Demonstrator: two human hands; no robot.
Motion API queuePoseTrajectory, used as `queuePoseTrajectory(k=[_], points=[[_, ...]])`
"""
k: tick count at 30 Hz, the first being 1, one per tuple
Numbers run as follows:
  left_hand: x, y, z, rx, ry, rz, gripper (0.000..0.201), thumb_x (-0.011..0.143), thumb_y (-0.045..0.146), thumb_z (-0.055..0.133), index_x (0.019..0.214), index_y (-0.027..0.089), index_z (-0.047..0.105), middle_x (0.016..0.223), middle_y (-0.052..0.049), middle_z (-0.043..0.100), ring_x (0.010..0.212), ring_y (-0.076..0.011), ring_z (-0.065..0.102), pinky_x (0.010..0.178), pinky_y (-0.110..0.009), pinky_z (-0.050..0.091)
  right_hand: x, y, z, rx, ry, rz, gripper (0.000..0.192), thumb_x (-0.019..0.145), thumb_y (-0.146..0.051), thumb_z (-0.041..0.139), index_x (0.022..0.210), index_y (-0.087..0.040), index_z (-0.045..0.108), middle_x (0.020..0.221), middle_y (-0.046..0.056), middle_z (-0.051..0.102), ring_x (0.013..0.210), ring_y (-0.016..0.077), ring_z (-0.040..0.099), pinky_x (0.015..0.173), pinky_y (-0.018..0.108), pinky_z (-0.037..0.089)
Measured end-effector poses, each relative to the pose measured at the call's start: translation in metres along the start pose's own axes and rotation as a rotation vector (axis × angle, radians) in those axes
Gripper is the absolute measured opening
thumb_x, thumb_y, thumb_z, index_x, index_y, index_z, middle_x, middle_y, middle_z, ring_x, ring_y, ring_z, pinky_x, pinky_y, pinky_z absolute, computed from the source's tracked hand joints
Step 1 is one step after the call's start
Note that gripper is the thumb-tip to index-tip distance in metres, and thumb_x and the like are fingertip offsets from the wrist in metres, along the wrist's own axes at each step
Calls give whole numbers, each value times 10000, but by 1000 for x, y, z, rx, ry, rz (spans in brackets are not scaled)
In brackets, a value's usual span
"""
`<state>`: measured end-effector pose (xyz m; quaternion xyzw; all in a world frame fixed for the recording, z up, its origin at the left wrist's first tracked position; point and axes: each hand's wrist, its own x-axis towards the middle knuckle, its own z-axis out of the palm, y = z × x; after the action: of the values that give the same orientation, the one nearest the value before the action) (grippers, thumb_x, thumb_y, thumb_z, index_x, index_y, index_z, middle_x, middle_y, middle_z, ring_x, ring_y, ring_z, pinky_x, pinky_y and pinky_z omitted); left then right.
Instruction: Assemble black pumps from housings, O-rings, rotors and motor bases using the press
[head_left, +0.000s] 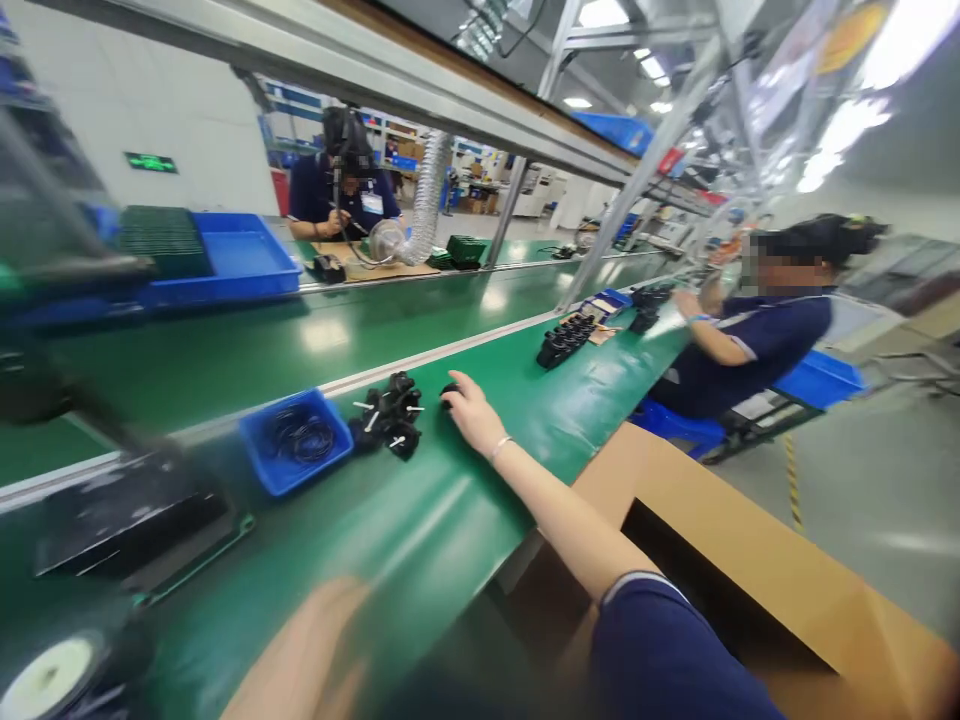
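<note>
Centrally, green counter point(420, 520): smooth, glossy, its near edge bordering a brown cardboard box point(750, 560). Right hand point(471, 410): fingers spread, grip released, fingertips touching a small black part point(448, 390), bare counter beyond it. Black parts cluster point(390, 415), knobbly with white pins, lies just left of the hand; blue bin point(296, 440) of dark wire coils further left. Left hand point(300, 650): blurred, grip cannot be told.

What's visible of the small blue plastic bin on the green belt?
The small blue plastic bin is an open-topped rectangular tray with low walls, sitting flat on the green conveyor belt. Inside lie dark coiled wires, blurred. A cluster of black plastic parts lies just beside it, contact unclear. The right hand is further along, not touching it.
</note>
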<state>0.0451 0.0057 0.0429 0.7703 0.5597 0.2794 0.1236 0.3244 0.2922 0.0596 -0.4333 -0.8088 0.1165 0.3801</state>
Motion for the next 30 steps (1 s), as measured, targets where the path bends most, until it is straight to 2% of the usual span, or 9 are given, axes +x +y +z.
queuePoseTrajectory(k=[4, 8, 11, 15, 20, 24, 27, 28, 30], points=[[31, 7, -30, 222, -53, 0, 398, 924, 274, 504, 1309, 214, 582, 1474, -141, 517, 1282, -305, 581, 1042, -448, 520, -12, -12, -11, 206, 182, 114, 219, 867, -346, 648, 1024, -194, 631, 1426, 148, 442, 1297, 264, 498, 1031, 490, 498], [76, 9, -21, 402, -41, -187, 443, 899, 170, 519, 1331, 74, 542, 1599, -280, 247, 1204, -363, 614, 959, -510, 550, -20, -41, -11, 444, 205, 165, 262, 848, -412, 696, 930, -197, 570, 1379, 152, 518, 1295, 261, 538, 1037, 487, 493], [93, 3, -7, 464, 32, -317, 479, 884, 158, 557, 1347, 43, 511, 1557, -297, 327, 1211, -366, 599, 966, -487, 544, -28, -69, -7, 719, 85, 230, 261, 871, -404, 683, 872, -212, 506, 1257, 133, 645, 1221, 244, 615, 1013, 460, 508], [91, -9, -4, 505, 37, -379, 540, 898, 177, 568, 1373, -58, 461, 1461, -342, 438, 1319, -411, 499, 1054, -523, 471, -42, -96, 7, 1087, -136, 478, 344, 811, -424, 756, 815, -213, 484, 1168, 98, 706, 1083, 236, 686, 853, 365, 558], [87, -13, -5, 592, -30, -459, 592, 880, 207, 618, 1374, -83, 469, 1468, -345, 433, 1333, -405, 492, 1106, -493, 433, -51, -119, 43, 1176, -360, 596, 348, 790, -420, 784, 833, -201, 517, 1136, 92, 726, 964, 202, 711, 653, 242, 511], [80, 2, -11, 637, -87, -483, 682, 835, 231, 667, 1405, -70, 444, 1540, -330, 337, 1319, -381, 518, 1103, -442, 453, -51, -133, 66, 1263, -505, 663, 371, 776, -431, 796, 802, -196, 510, 1073, 81, 743, 876, 172, 715, 692, 251, 512], [62, 16, -44, 657, -48, -364, 622, 839, 257, 631, 1398, 22, 492, 1555, -260, 366, 1334, -374, 507, 1101, -467, 456, -48, -138, 73, 1328, -607, 708, 400, 752, -430, 816, 792, -195, 495, 1087, 86, 738, 886, 180, 721, 755, 281, 522], [55, 17, -65, 669, -19, -324, 575, 860, 281, 593, 1384, 56, 514, 1513, -236, 445, 1343, -376, 496, 1111, -488, 441, -46, -138, 74, 1347, -640, 719, 407, 746, -424, 824, 788, -193, 492, 1107, 91, 733, 906, 183, 723, 773, 283, 519], [48, 6, -115, 713, 111, -406, 523, 902, 378, 508, 1341, 96, 546, 1357, -228, 594, 1292, -399, 534, 1063, -534, 466, -42, -138, 77, 1378, -692, 717, 418, 730, -407, 841, 776, -186, 489, 1159, 105, 715, 963, 197, 722, 808, 285, 511]])
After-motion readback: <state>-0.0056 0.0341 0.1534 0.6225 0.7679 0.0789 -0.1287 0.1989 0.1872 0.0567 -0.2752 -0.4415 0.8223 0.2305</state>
